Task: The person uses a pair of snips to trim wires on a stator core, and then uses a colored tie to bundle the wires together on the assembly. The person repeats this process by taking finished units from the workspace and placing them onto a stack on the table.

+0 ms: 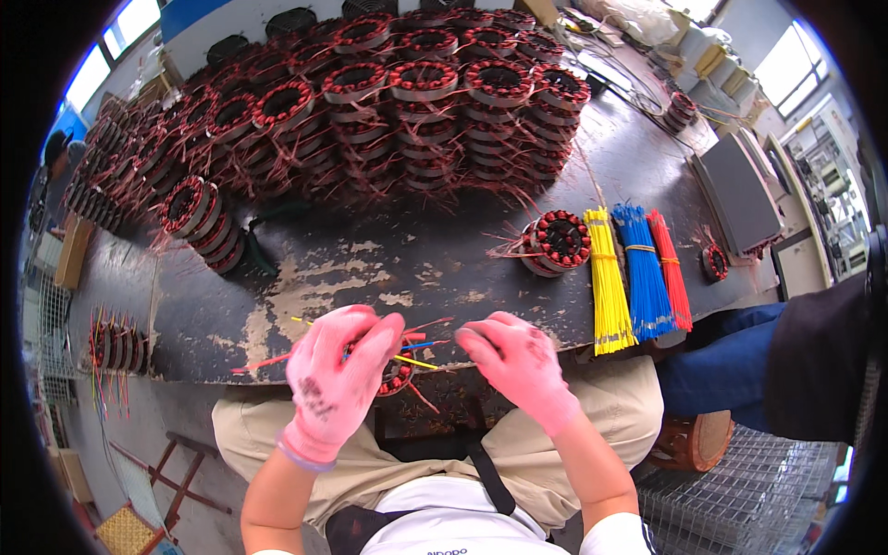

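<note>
A small wound motor stator [396,379] with red coils lies at the table's near edge, partly hidden by my left hand [338,375]. That hand, in a pink glove, is closed over the stator's wires, its thumb and fingers pinched together. A yellow sleeve [416,362] and a blue sleeve [421,345] stick out to the right from under the fingers, and a red sleeve [268,363] pokes out to the left. My right hand [523,363], also gloved, is just right of the wire ends. Its fingertips press together; whatever they hold is too small to make out.
Tall stacks of stators [425,102] fill the far side. Bundles of yellow sleeves [606,287], blue sleeves [645,273] and red sleeves [670,268] lie at right beside another stator [557,242]. A stator stack [203,222] leans at left. Another person's leg [721,365] is close at right.
</note>
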Demonstrator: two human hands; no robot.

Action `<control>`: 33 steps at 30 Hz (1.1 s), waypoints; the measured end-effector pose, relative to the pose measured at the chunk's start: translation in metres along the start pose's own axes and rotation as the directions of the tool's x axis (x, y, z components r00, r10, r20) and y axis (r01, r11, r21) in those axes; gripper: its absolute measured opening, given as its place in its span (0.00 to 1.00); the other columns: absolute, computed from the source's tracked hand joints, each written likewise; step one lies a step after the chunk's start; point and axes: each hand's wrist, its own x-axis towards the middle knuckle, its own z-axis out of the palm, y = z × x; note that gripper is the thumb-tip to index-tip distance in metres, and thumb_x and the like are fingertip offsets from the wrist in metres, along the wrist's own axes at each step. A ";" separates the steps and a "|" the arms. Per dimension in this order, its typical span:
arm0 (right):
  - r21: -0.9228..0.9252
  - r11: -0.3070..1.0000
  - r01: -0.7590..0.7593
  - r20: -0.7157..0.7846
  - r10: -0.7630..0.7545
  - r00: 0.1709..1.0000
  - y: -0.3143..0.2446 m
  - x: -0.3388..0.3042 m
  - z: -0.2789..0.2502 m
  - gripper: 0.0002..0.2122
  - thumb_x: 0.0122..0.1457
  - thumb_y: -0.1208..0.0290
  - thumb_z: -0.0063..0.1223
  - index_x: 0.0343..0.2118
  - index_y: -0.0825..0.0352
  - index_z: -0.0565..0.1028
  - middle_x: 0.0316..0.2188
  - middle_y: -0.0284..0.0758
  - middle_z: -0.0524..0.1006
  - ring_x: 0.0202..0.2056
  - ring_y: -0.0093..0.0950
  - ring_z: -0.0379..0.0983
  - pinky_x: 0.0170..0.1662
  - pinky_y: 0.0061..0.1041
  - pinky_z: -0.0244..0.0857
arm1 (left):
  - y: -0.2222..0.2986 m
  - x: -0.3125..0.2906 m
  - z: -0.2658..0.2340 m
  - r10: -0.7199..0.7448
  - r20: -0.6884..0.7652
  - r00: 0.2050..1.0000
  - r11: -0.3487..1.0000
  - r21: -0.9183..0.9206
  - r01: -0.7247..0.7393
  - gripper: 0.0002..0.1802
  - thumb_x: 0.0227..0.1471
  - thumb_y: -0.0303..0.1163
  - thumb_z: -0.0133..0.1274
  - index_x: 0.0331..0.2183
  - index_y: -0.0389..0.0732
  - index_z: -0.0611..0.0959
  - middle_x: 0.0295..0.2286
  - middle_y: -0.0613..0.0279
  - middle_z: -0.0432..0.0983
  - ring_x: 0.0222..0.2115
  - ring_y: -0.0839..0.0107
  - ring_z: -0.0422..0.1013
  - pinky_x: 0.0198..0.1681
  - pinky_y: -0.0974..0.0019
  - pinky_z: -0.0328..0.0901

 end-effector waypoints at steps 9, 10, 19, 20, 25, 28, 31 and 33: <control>0.048 0.997 -0.060 0.219 0.048 0.975 0.027 0.036 0.051 0.14 0.64 0.65 0.53 0.45 0.68 0.81 0.34 0.44 0.78 0.32 0.36 0.77 0.35 0.31 0.70 | -0.020 -0.047 0.069 -0.373 0.094 0.923 0.900 -0.207 0.384 0.17 0.53 0.18 0.57 0.45 0.38 0.77 0.46 0.52 0.72 0.38 0.53 0.76 0.37 0.57 0.73; 0.053 0.997 -0.050 0.204 0.038 0.978 0.025 0.036 0.054 0.14 0.64 0.65 0.53 0.47 0.68 0.80 0.34 0.43 0.78 0.31 0.33 0.77 0.35 0.29 0.70 | -0.021 -0.049 0.070 -0.390 0.093 0.916 0.891 -0.213 0.401 0.16 0.53 0.18 0.57 0.45 0.38 0.77 0.46 0.51 0.72 0.38 0.52 0.76 0.37 0.57 0.73; 0.404 0.882 -0.242 0.226 0.161 0.961 0.023 0.041 0.071 0.13 0.60 0.67 0.58 0.44 0.68 0.80 0.34 0.36 0.82 0.32 0.25 0.78 0.37 0.26 0.71 | -0.025 -0.050 0.067 -0.396 0.130 0.909 0.868 -0.269 0.417 0.12 0.55 0.21 0.56 0.42 0.38 0.75 0.43 0.51 0.73 0.37 0.49 0.75 0.37 0.55 0.72; 0.425 0.860 -0.283 0.256 0.185 0.949 0.021 0.041 0.071 0.13 0.59 0.68 0.58 0.44 0.69 0.80 0.35 0.35 0.83 0.32 0.22 0.78 0.37 0.25 0.71 | -0.028 -0.050 0.067 -0.381 0.136 0.915 0.868 -0.287 0.404 0.12 0.55 0.21 0.56 0.42 0.38 0.75 0.43 0.51 0.73 0.37 0.49 0.75 0.37 0.55 0.72; 0.438 0.862 -0.255 0.267 0.146 0.953 0.020 0.041 0.074 0.11 0.60 0.70 0.58 0.42 0.69 0.81 0.34 0.35 0.83 0.34 0.24 0.78 0.38 0.26 0.71 | -0.047 -0.046 0.059 -0.290 0.238 0.927 0.865 -0.348 0.361 0.10 0.57 0.20 0.54 0.42 0.37 0.75 0.42 0.52 0.74 0.37 0.52 0.76 0.38 0.58 0.72; 0.397 0.911 -0.113 0.160 0.052 0.986 0.026 0.036 0.082 0.10 0.59 0.70 0.59 0.41 0.68 0.82 0.35 0.38 0.82 0.36 0.31 0.79 0.39 0.28 0.72 | -0.051 -0.041 0.056 -0.273 0.305 0.912 0.849 -0.370 0.378 0.08 0.58 0.20 0.53 0.41 0.36 0.76 0.41 0.52 0.73 0.35 0.53 0.76 0.38 0.58 0.72; 0.261 0.965 0.024 0.045 -0.037 0.998 0.020 0.033 0.080 0.08 0.58 0.72 0.60 0.39 0.66 0.82 0.36 0.40 0.81 0.37 0.39 0.79 0.39 0.31 0.72 | -0.049 -0.042 0.058 -0.275 0.319 0.907 0.881 -0.294 0.370 0.06 0.57 0.21 0.53 0.39 0.36 0.76 0.38 0.53 0.73 0.34 0.52 0.75 0.36 0.57 0.71; 0.232 0.973 0.013 -0.006 -0.012 1.000 0.017 0.027 0.076 0.07 0.58 0.73 0.60 0.38 0.66 0.82 0.35 0.39 0.81 0.36 0.38 0.79 0.39 0.31 0.72 | -0.048 -0.043 0.055 -0.254 0.300 0.920 0.900 -0.275 0.338 0.07 0.55 0.20 0.53 0.38 0.36 0.76 0.38 0.53 0.73 0.34 0.52 0.75 0.36 0.56 0.71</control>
